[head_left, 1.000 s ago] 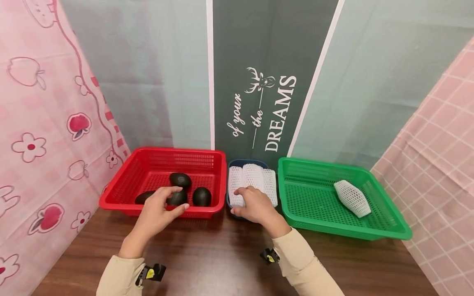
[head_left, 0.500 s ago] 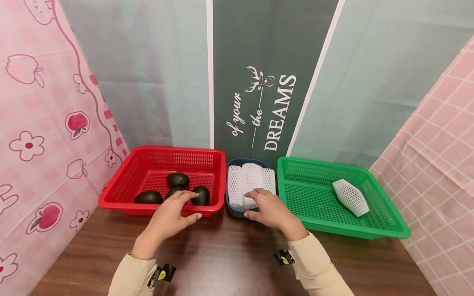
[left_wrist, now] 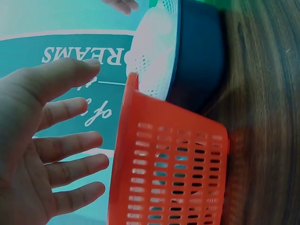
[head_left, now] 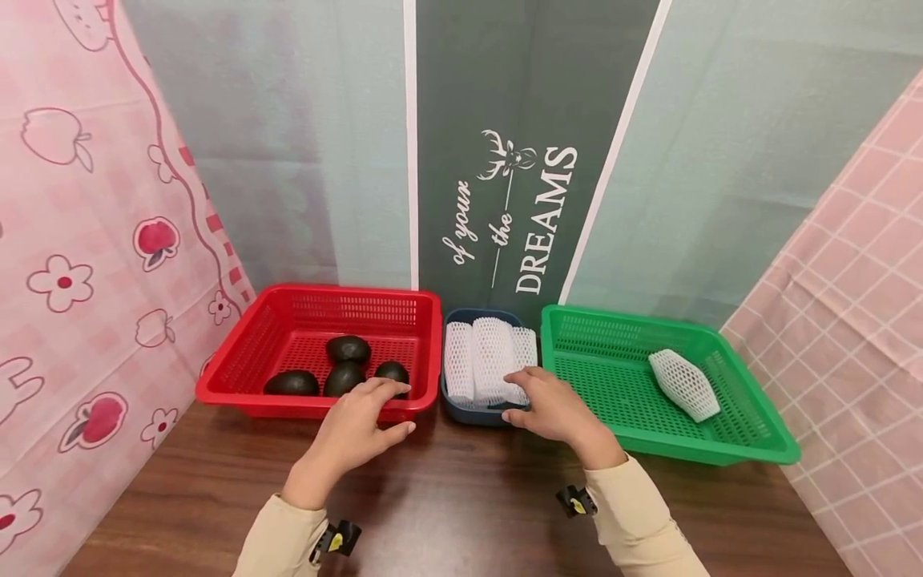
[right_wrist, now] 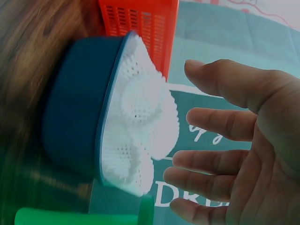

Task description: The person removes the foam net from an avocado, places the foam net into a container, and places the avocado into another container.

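Observation:
My left hand [head_left: 353, 437] hovers near the front right corner of the red basket [head_left: 317, 410], fingers spread and nothing held. Inside that basket lie several dark avocados [head_left: 348, 349]; the one nearest my fingertips is partly hidden by them. My right hand [head_left: 558, 409] is above the front right of a small blue bin [head_left: 472, 417], fingers loosely extended and holding nothing. White foam net sleeves [head_left: 493, 357] fill the bin. In the right wrist view, a gap shows between my fingers and the sleeves [right_wrist: 140, 108].
To the right stands a green basket [head_left: 598, 401] with one net-wrapped item [head_left: 683, 385] in it. The containers sit side by side on a brown wooden table [head_left: 461, 513]. A printed curtain [head_left: 505, 104] hangs behind them, with pink cloths at both sides.
Both hands have shifted right and toward the front edge. The left hand has drawn away from over the avocados, uncovering more of them; the right has moved off the left sleeves.

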A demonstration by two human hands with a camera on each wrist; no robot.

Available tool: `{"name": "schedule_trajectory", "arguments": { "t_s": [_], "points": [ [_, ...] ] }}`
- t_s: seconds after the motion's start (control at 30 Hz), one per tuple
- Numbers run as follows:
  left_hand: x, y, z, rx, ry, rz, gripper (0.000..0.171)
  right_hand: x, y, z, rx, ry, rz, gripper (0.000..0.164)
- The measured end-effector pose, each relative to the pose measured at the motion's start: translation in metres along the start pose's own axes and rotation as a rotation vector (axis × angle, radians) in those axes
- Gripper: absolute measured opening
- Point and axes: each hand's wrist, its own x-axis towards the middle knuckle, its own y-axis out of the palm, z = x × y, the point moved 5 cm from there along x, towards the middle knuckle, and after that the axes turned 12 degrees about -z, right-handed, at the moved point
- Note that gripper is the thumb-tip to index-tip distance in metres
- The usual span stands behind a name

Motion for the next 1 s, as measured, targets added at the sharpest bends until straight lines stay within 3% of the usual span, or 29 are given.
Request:
{"name": "schedule_trajectory", "arguments": {
  "t_s": [0.23, 0.57, 0.83, 1.0],
  "points": [
    [0.001, 0.009, -0.008, -0.013, -0.007, 0.028, 0.051, -0.005, -0.005, -0.015, 0.028, 0.029, 0.001, 0.051],
    [0.004, 0.019, -0.018, 0.0, 0.063, 0.05, 0.049, -0.005, -0.01, -0.032, 0.043, 0.052, 0.016, 0.052],
    [0.008, 0.028, -0.025, -0.086, 0.127, 0.075, 0.05, -0.009, -0.012, -0.055, 0.052, 0.121, 0.041, 0.054],
    [0.011, 0.033, -0.033, -0.075, 0.172, 0.086, 0.049, -0.01, -0.016, -0.07, 0.051, 0.125, 0.048, 0.054]
  ]
}}
